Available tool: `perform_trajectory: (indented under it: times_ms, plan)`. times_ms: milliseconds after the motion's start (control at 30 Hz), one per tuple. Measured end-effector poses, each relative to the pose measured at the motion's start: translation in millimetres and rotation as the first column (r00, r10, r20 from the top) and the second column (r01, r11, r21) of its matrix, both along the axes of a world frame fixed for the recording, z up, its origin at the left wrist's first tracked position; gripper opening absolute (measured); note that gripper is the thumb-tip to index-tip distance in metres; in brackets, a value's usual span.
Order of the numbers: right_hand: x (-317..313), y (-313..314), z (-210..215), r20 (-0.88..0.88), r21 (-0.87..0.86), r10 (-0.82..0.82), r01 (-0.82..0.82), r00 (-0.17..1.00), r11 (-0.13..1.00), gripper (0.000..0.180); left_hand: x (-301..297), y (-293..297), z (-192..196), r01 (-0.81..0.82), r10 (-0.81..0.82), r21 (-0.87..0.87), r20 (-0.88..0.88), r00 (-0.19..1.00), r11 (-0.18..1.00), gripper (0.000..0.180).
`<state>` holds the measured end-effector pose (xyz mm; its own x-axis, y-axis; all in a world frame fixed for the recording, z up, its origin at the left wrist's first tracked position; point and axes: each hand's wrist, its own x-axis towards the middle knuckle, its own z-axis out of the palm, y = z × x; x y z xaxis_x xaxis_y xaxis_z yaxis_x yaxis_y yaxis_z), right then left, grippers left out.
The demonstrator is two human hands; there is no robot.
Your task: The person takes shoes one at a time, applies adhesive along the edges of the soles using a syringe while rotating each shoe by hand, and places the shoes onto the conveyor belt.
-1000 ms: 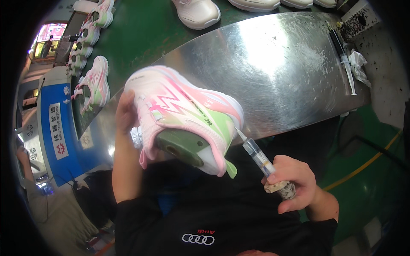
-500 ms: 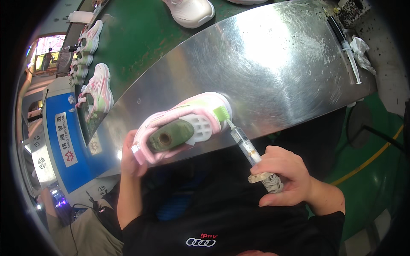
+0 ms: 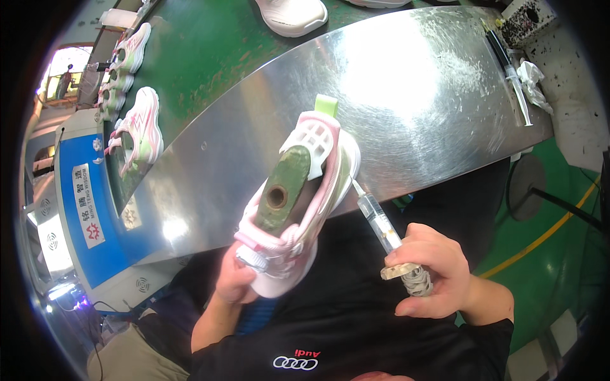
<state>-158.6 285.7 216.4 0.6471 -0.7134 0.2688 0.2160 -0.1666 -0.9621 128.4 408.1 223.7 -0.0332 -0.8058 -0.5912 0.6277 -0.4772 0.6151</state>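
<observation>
My left hand [image 3: 235,279] grips a pink and white sports shoe [image 3: 333,174] near its toe end, holding it tilted over the steel table edge. A green shoe last [image 3: 283,181] with a round hole fills the shoe's opening. A pale green tab stands at the heel. In my right hand [image 3: 435,270] is a clear syringe [image 3: 379,222], fingers wrapped round its taped rear end. The syringe's tip is at the side of the shoe, close to the sole edge; whether it touches cannot be made out.
A steel table [image 3: 267,95] curves across the middle. On it at far right lie a black-and-clear syringe [image 3: 508,70] and crumpled white tissue [image 3: 534,86]. Several pink shoes [image 3: 141,127] line the left on a green surface [image 3: 210,38]. Another pale shoe [image 3: 292,16] stands at the far side.
The shoe has been turned so its heel points away from me and its toe toward me. The syringe tip has shifted from the heel to the shoe's side.
</observation>
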Motion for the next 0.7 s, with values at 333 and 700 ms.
perform_trajectory:
  times_ms: [333, 700]
  plan:
    - [-1.5, -1.7, 29.3, -0.021, 0.085, 0.085, -0.083, 0.996, 0.993, 0.048, -34.3, -4.4, -13.5, 0.067, -0.062, 0.003, -0.324, 0.944, 0.998, 0.092]
    - [-37.5, 14.5, 74.2, -0.209, 0.124, 0.184, -0.161, 0.960, 0.979, 0.052, -64.8, -34.9, -35.9, 0.243, -0.291, -0.163, -0.609, 0.738, 0.956, 0.072]
